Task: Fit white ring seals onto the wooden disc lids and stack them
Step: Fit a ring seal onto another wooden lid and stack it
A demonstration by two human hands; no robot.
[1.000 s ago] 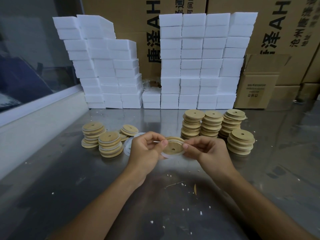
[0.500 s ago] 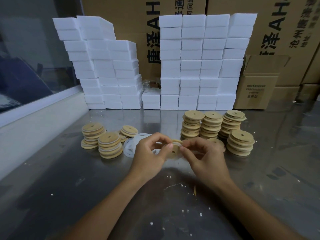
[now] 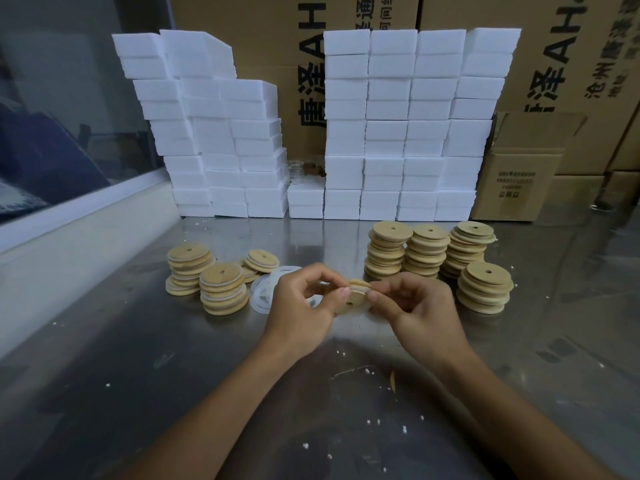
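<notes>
Both hands — left hand [image 3: 301, 306], right hand [image 3: 412, 303] — pinch one round wooden disc lid [image 3: 351, 301] tilted between them, probably to seat the white ring seal [image 3: 361, 289] at its rim.

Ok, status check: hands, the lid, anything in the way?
Left hand and right hand both pinch one wooden lid above the table. White ring seal round its edge. Loose rings lie left. Nothing blocking.

Pale tan wooden lids [image 3: 391, 231], white ring seals [image 3: 263, 289], white foam blocks [image 3: 391, 98], brown black-lettered cartons [image 3: 294, 36], seemingly grey steel table [image 3: 138, 358]
</notes>
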